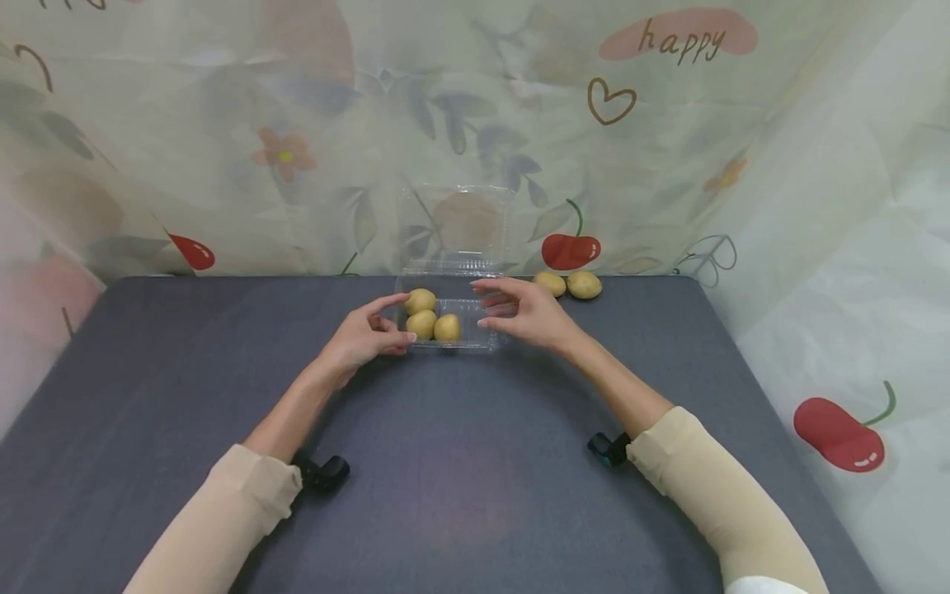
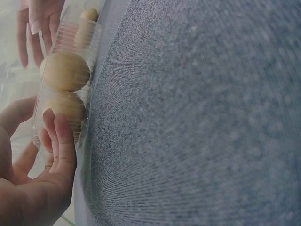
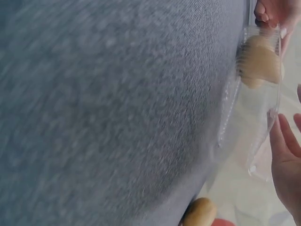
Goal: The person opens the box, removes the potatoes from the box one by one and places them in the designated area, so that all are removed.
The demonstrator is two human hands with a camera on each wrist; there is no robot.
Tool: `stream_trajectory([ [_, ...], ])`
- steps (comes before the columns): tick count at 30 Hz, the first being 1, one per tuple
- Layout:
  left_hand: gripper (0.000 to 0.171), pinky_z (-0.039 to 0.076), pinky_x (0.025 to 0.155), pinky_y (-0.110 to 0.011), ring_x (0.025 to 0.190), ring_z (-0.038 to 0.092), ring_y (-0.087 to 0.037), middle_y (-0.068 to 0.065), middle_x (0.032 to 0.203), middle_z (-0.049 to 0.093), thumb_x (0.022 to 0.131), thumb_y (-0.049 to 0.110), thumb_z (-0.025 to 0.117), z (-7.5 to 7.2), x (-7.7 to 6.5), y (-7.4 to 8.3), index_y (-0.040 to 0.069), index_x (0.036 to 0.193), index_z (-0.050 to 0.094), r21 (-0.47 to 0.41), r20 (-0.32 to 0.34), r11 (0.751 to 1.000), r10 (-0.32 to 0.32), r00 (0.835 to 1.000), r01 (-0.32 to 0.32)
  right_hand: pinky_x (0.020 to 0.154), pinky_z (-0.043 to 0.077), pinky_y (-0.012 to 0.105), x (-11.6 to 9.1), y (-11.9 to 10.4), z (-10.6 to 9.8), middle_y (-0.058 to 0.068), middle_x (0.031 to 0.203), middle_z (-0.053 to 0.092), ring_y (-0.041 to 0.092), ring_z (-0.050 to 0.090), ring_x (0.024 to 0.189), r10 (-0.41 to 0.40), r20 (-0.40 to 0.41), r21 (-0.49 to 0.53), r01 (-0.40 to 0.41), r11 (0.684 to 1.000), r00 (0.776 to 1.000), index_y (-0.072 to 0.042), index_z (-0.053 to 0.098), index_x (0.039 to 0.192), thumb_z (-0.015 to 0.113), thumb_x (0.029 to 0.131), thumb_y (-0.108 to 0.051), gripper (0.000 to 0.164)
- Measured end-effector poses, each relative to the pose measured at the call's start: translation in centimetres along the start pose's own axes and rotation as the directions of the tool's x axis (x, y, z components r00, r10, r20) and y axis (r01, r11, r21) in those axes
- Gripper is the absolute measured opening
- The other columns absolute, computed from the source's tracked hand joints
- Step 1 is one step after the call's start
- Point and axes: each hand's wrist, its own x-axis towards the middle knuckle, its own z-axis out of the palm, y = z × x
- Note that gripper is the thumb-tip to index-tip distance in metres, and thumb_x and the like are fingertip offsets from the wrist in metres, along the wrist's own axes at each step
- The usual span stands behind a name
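A clear plastic clamshell box point(image 1: 475, 340) sits near the table's far edge, its lid point(image 1: 456, 223) raised against the curtain. Three small yellow potatoes point(image 1: 421, 325) lie together in its left part. My left hand point(image 1: 364, 337) holds the box's left end, thumb at the front corner and index finger toward the back; the left wrist view shows the fingers point(image 2: 61, 136) along the wall. Over the right part of the box is my right hand point(image 1: 530, 313), fingers spread and apart from the thumb, nothing between them. In the right wrist view its fingertips are right at the rim.
Two more potatoes point(image 1: 584, 285) lie at the far edge, to the right of the box and behind my right hand. A printed curtain point(image 1: 297, 206) hangs just behind the dark grey table point(image 1: 475, 462) and along its sides.
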Motion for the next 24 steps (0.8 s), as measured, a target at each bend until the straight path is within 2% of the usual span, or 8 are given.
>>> stream_trajectory([
  [6, 0.072, 0.058, 0.087, -0.043, 0.093, 0.067, -0.035, -0.010, 0.087, 0.063, 0.089, 0.011, 0.076, 0.0, -0.2, 0.1, 0.019, 0.152, 0.042, -0.002, 0.000, 1.000, -0.003, 1.000, 0.003, 0.090, 0.057, 0.031, 0.6, -0.2, 1.0, 0.021, 0.133, 0.059, 0.036, 0.064, 0.113, 0.029, 0.054, 0.001, -0.029, 1.000, 0.998, -0.007, 0.059, 0.138, 0.079, 0.086, -0.008, 0.056],
  [14, 0.071, 0.058, 0.087, -0.043, 0.091, 0.067, -0.035, -0.010, 0.087, 0.063, 0.089, 0.011, 0.076, -0.1, -0.2, 0.0, 0.019, 0.152, 0.042, 0.000, -0.007, 1.000, 0.010, 1.000, -0.010, 0.087, 0.057, 0.028, 1.6, -0.4, 2.1, 0.018, 0.130, 0.062, 0.029, 0.066, 0.113, 0.068, 0.126, -0.024, -0.065, 0.998, 0.990, 0.000, 0.059, 0.136, 0.079, 0.087, -0.011, 0.054],
  [24, 0.071, 0.058, 0.088, -0.044, 0.089, 0.068, -0.031, -0.009, 0.085, 0.062, 0.089, 0.011, 0.076, 0.1, -0.2, 0.1, 0.019, 0.152, 0.042, -0.015, -0.002, 1.000, 0.005, 1.000, -0.005, 0.083, 0.058, 0.028, 2.6, -0.6, 2.7, 0.005, 0.127, 0.066, 0.019, 0.068, 0.108, 0.174, 0.178, -0.160, -0.145, 0.976, 0.969, -0.009, 0.063, 0.135, 0.078, 0.089, -0.026, 0.051],
])
